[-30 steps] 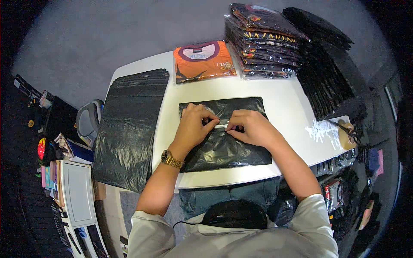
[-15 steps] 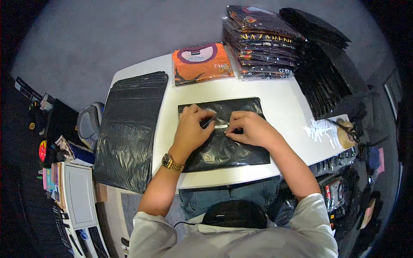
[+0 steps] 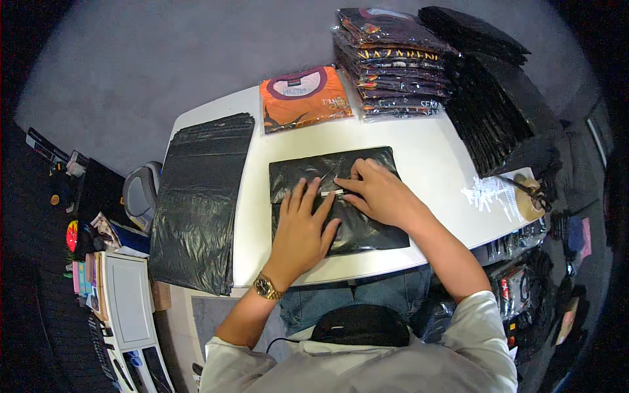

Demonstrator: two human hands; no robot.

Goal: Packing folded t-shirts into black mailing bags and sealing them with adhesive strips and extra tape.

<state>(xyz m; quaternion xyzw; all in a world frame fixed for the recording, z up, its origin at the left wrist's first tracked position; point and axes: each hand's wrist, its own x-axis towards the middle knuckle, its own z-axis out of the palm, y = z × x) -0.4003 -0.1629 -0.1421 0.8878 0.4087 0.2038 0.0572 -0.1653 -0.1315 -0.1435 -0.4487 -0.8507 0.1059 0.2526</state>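
A black plastic mailing bag [image 3: 373, 239] lies flat on the white table, with a small white label strip [image 3: 332, 192] near its middle. My left hand [image 3: 299, 229] rests on the bag with its fingers spread, the index fingertip just below the strip. A gold watch [image 3: 267, 286] circles my left wrist. From the right, my right hand [image 3: 381, 193] reaches over the bag; its index finger and thumb are apart, one above and one beside the strip's right end. Its other fingers are bent, and nothing shows in its grasp.
On the left of the white table [image 3: 255, 229] lies a stack of black bags [image 3: 193, 203]. An orange shirt in clear plastic [image 3: 304, 101] and a stack of packed dark shirts [image 3: 400, 72] are at the back. White label strips [image 3: 483, 196] lie right, below black packages [image 3: 488, 118].
My left hand has opened from a pinch and spread flat on the bag, nearer to me. My right hand's index finger has stretched out above the strip, away from its thumb.
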